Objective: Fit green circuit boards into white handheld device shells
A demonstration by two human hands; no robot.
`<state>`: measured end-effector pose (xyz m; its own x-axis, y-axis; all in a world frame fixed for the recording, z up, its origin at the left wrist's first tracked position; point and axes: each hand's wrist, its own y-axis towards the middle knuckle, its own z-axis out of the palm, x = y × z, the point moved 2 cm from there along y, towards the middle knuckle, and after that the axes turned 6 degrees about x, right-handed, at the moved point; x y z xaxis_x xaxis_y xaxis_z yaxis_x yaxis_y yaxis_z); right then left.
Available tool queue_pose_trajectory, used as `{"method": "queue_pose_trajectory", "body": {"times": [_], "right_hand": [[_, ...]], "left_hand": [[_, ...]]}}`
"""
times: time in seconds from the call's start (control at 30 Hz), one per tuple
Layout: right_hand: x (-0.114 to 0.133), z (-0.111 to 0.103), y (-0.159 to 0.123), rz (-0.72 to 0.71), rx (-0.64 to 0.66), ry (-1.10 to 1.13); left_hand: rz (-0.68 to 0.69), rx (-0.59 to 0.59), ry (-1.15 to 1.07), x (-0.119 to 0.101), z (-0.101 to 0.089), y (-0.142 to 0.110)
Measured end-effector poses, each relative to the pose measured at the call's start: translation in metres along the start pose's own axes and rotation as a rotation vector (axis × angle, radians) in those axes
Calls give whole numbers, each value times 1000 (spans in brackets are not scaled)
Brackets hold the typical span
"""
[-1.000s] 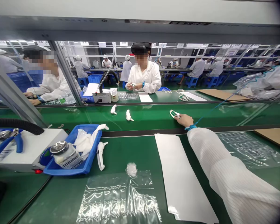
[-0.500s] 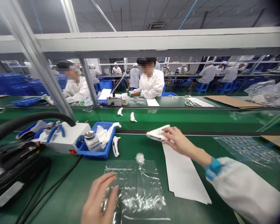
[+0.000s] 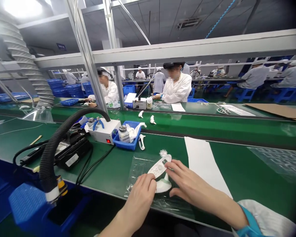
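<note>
Here's what's on the bench: a flat white plastic handheld device with a button panel (image 3: 160,168) sits angled between my two hands, its lower end over a curved white plastic piece (image 3: 163,185). Both are on a clear plastic bag (image 3: 140,168), with a little scrunched wad of clear plastic (image 3: 163,153) just above the device's top end.

The left hand (image 3: 138,200) has its fingers (image 3: 148,184) loosely curled, up against the lower end of the device. The right hand (image 3: 197,191) is much more open, with long spread fingers (image 3: 180,168) reaching in from the other side, right at the device and the curved piece. Can't really tell if either hand has a proper grip.

The right wrist has a blue wristband (image 3: 249,227) at the cuff of a white sleeve (image 3: 266,223). A long white paper strip (image 3: 202,161) lies just beside the right hand on the green worktop (image 3: 249,171).

Past the bag there's a blue plastic tray (image 3: 124,144) holding a metal-lidded glass jar (image 3: 123,133) and white cloth (image 3: 134,131), next to a white benchtop machine (image 3: 103,131) with a black ribbed hose (image 3: 51,158).
</note>
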<state>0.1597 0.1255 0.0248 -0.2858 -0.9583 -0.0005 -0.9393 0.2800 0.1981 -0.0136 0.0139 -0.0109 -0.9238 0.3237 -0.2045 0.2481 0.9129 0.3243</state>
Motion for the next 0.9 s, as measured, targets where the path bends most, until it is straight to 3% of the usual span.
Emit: {"method": "queue_pose_trajectory", "body": {"times": [0.07,0.17,0.23,0.3,0.4,0.5,0.6,0.73,0.9], "right_hand": [[-6,-6,-3,62,-30,49],[-6,-12,-11,94,-59,148],[7,-13,-15,32,-47,218],[25,-10,-18,-76,-10,282],[52,-3,-16,-202,74,356],[67,4,-11,-211,132,455],[76,9,-4,-117,75,611],[89,11,9,69,-25,741],[102,10,26,54,51,670]], "left_hand": [[-105,-46,-271,10,-6,-15],[-507,-102,-863,21,-14,-36],[-712,-189,-1243,18,-16,-46],[-796,-258,-1533,8,-14,-53],[-912,-263,-1790,-8,0,-64],[-958,-268,-1815,-17,15,-74],[-992,-209,-1692,-21,24,-80],[-918,-161,-1501,-24,20,-78],[-806,-91,-1335,-31,10,-76]]}}
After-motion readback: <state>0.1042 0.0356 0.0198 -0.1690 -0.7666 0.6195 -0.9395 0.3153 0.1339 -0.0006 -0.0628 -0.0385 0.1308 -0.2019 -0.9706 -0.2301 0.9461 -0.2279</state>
